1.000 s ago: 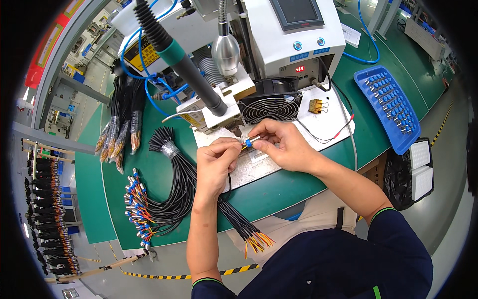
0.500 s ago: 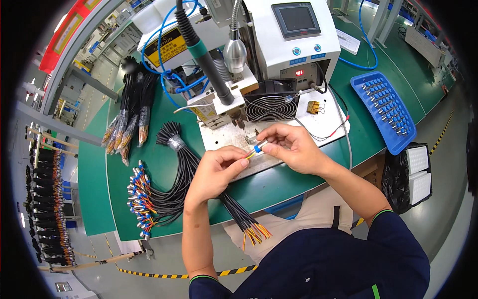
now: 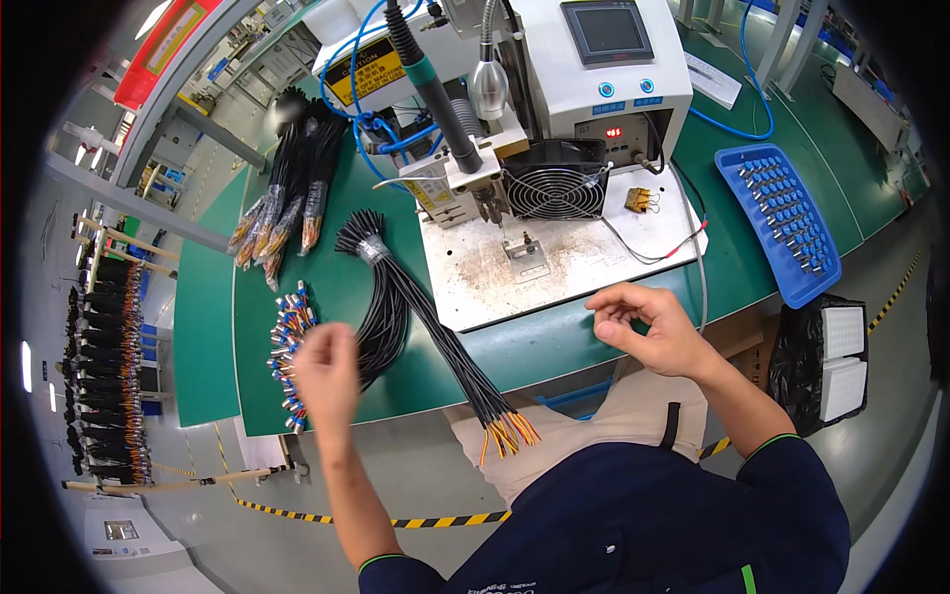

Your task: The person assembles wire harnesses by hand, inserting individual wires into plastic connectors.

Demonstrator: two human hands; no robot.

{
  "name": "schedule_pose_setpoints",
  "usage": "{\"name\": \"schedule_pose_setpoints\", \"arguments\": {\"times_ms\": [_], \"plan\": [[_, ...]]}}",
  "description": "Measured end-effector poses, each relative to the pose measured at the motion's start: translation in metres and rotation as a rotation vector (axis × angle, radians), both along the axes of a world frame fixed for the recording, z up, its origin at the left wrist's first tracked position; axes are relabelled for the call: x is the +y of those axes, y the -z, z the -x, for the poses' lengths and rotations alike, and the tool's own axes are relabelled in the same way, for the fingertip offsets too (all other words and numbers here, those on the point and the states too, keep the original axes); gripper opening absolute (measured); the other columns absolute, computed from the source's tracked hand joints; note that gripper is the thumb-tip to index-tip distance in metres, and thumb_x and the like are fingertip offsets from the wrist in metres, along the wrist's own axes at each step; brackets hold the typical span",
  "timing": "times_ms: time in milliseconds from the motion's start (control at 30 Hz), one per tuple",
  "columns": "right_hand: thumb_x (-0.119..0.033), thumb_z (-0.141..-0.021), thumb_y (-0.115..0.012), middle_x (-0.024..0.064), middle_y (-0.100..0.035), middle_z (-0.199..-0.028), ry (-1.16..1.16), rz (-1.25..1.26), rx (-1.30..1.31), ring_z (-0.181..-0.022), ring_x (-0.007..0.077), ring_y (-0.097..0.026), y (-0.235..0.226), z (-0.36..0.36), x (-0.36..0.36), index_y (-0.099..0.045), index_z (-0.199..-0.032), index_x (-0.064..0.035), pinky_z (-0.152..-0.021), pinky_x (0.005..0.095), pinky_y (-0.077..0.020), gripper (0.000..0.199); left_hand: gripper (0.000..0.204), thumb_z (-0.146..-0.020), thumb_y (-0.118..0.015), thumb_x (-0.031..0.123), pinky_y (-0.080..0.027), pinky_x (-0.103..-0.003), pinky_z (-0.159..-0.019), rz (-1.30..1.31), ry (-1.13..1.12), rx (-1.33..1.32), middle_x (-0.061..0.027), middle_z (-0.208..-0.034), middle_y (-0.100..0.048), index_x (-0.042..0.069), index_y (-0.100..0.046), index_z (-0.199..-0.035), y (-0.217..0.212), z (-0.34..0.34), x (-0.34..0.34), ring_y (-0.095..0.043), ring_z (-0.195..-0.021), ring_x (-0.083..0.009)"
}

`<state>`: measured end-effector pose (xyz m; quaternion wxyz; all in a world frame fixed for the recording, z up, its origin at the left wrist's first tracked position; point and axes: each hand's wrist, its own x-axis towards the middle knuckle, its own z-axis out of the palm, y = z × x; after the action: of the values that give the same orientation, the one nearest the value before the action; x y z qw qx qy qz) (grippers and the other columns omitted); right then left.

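Note:
My left hand [image 3: 327, 374] is over the right side of a pile of connectors with blue and silver ends [image 3: 290, 346], at the left of the bench. Motion smears its fingers, so I cannot make out whether anything is in them. My right hand [image 3: 653, 332] hovers at the bench's front edge, right of the soldering machine's white base plate [image 3: 470, 307]; its fingers are loosely bent, thumb apart, with nothing visible in them. Between the hands lies a bundle of black cables [image 3: 435, 322], its red and yellow wire ends [image 3: 510, 433] hanging over the edge. A small metal fixture [image 3: 526, 257] stands on the plate.
A soldering head [image 3: 475, 168] and a black fan [image 3: 556, 188] stand behind the plate. At the right is a blue tray [image 3: 782, 223] holding several connectors. More wrapped cable bundles [image 3: 287, 188] lie at the back left. A binder clip [image 3: 641, 201] sits on the plate.
The hands have parted from the fixture, where they held a blue-ringed connector and a wire. My left hand has swung left to the connector pile; the right has drawn back to the right.

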<state>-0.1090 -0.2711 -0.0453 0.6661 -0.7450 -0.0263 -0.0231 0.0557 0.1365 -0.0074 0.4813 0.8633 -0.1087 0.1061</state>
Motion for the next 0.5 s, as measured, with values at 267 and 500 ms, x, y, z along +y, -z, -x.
{"name": "schedule_pose_setpoints", "arguments": {"times_ms": [267,500], "plan": [[-0.011,-0.102,-0.077,0.0012,-0.070,-0.089,-0.013,0.074,-0.039,-0.074,0.0038,-0.057,-0.003,0.014,0.003,-0.073,-0.120,0.0057,-0.065,0.0219,-0.0474,0.025,0.012,-0.088,-0.075,0.006,-0.057,-0.038,-0.065,-0.381,-0.030,0.060,-0.0162,-0.071,-0.071,-0.002,-0.067,-0.085,0.042,0.010,-0.076,-0.072,-0.064,-0.0271],[-0.009,-0.101,-0.077,0.0020,-0.072,-0.091,0.067,0.121,-0.023,-0.077,0.0042,-0.059,-0.003,0.036,-0.017,-0.073,-0.120,0.0057,-0.066,0.0217,-0.0479,0.025,0.011,-0.084,-0.073,0.005,-0.057,-0.040,-0.068,-0.497,-0.019,0.047,-0.0157,-0.074,-0.071,-0.002,-0.065,-0.086,0.031,0.003,-0.081,-0.071,-0.066,-0.0298]]}}
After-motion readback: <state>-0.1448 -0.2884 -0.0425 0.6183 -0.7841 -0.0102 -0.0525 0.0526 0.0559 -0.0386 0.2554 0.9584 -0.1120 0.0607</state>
